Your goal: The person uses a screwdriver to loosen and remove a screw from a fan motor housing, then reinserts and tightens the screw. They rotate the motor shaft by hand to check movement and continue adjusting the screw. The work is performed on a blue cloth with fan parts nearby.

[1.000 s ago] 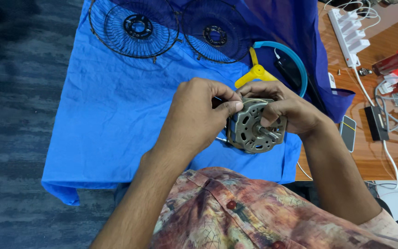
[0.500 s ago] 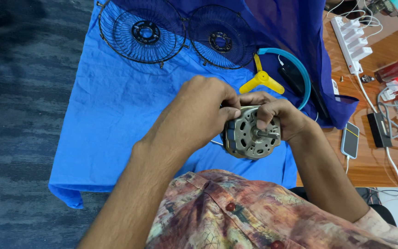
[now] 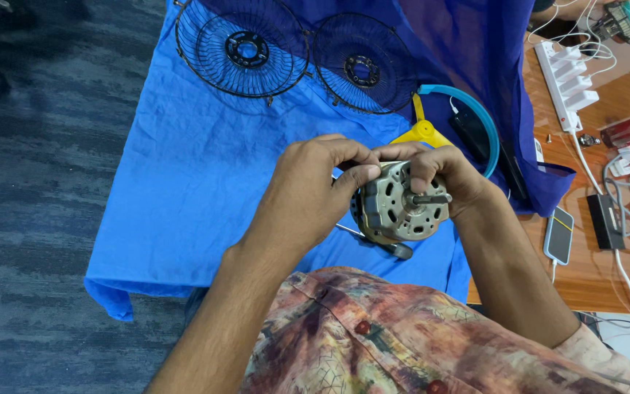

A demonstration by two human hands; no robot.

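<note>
Just above the patterned shirt, mid-frame, both hands grasp a grey metal fan motor, its shaft pointing toward the camera. The left hand pinches its upper left edge; the right hand curls over the top right. A screwdriver lies beneath on the blue cloth. Farther up: a yellow blade, then two black wire fan guards. A white power strip lies on the desk, upper right.

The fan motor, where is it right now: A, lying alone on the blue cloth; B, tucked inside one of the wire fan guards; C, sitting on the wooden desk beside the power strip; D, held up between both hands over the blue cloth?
D: the fan motor is gripped by the left hand and the right hand above the blue cloth, shaft pointing out.
</note>
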